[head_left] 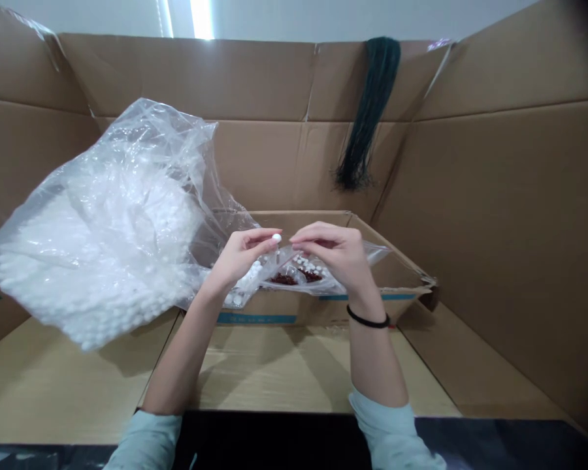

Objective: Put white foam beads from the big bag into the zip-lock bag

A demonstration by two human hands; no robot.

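My left hand [242,254] pinches a small white ball [276,238] between thumb and fingertips. Close by on the right, my right hand [336,251] is closed in a pinch, its fingertips facing the ball; what they hold, if anything, is too small to make out. Below both hands, clear plastic bags [330,285] lie in an open cardboard box [259,318]. Small white pieces and dark red-brown pieces [284,279] show in them. More white balls [236,299] sit in clear plastic under my left wrist.
A large clear bag [112,222] full of white balls stands at the left, reaching the box. Tall cardboard walls [514,215] enclose the wooden table [274,372] at the back and sides. A bundle of dark green thin strands [372,108] hangs over the back wall.
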